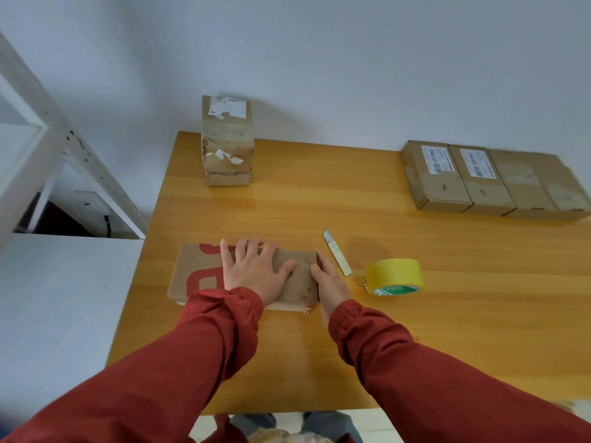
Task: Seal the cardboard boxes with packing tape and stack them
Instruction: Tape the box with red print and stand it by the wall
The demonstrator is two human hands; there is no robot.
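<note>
A flat cardboard box (198, 273) with red print lies near the front of the wooden table (415, 330). My left hand (256, 270) rests flat on its top with the fingers spread. My right hand (331, 279) is against the box's right end, its thumb on the top face. A roll of yellow packing tape (395, 276) stands just right of the box. Between them lies a small utility knife (336, 252). A stack of taped boxes (227, 142) stands at the back of the table.
A row of several brown boxes (489, 180) with shipping labels lies at the back right of the table. A white metal shelf frame (64, 148) stands to the left. A white wall is behind the table.
</note>
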